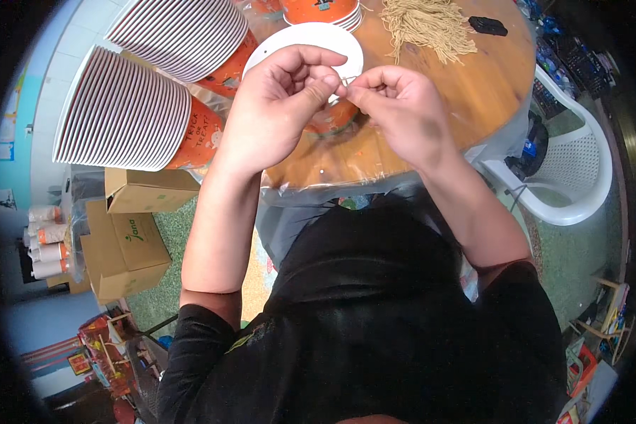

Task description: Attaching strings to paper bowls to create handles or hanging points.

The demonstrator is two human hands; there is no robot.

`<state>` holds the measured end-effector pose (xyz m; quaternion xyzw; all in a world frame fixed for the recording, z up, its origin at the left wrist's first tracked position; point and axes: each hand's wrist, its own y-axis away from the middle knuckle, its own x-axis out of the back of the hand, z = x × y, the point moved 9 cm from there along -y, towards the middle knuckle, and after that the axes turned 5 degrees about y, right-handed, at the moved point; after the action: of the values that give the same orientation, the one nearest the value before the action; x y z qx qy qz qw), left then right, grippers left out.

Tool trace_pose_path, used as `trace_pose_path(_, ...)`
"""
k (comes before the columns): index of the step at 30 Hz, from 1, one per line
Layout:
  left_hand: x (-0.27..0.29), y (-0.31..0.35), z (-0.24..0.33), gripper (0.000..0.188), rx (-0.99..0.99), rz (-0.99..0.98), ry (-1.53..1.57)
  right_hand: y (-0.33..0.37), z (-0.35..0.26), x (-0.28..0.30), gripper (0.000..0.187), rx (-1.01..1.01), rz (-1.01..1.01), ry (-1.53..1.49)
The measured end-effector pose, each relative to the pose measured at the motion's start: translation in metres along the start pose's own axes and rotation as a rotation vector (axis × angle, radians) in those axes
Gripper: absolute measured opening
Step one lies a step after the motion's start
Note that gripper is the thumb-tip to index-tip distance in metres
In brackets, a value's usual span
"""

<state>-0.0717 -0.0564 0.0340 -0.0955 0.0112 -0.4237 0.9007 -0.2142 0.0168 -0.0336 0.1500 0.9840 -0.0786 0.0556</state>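
Observation:
My left hand point(279, 106) and my right hand point(403, 109) meet over the table, both with fingers pinched together. Between their fingertips runs a short bit of thin tan string point(347, 80); most of it is hidden by the fingers. Just beneath them stands an orange paper bucket with a white rim point(311, 34), partly covered by my left hand. A small dark hole shows near the bucket's left edge. Beyond my right hand lies a loose heap of tan strings point(427, 28), with a small black object point(488, 26) beside it.
Two tall nested stacks of orange buckets, the nearer stack point(131, 113) and the farther stack point(184, 35), lean at the left of the round wooden table point(473, 95). More orange buckets point(323, 13) stand at the back. Open cardboard boxes point(131, 244) lie on the floor; a white plastic chair point(586, 169) is at right.

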Motion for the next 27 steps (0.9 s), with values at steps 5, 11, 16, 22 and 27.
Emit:
trace_pose_path(5,-0.005,-0.001,0.000,0.027,-0.012,-0.039,-0.154,-0.007,-0.004,0.003,0.017,0.037,-0.031,0.093)
trace_pose_path(11,0.001,-0.007,-0.012,0.023,0.129,-0.046,-0.241,-0.007,-0.007,0.001,0.014,0.069,-0.029,0.102)
trace_pose_path(16,0.003,-0.010,-0.011,0.012,0.154,-0.033,-0.344,-0.006,-0.008,0.003,0.013,0.072,-0.009,0.124)
trace_pose_path(22,0.004,-0.010,-0.012,0.011,0.128,-0.003,-0.344,0.007,-0.037,0.024,0.017,0.302,0.318,0.341)
trace_pose_path(27,-0.002,-0.012,-0.008,0.015,0.078,0.007,-0.321,-0.011,-0.008,0.007,0.023,0.167,0.037,0.177)
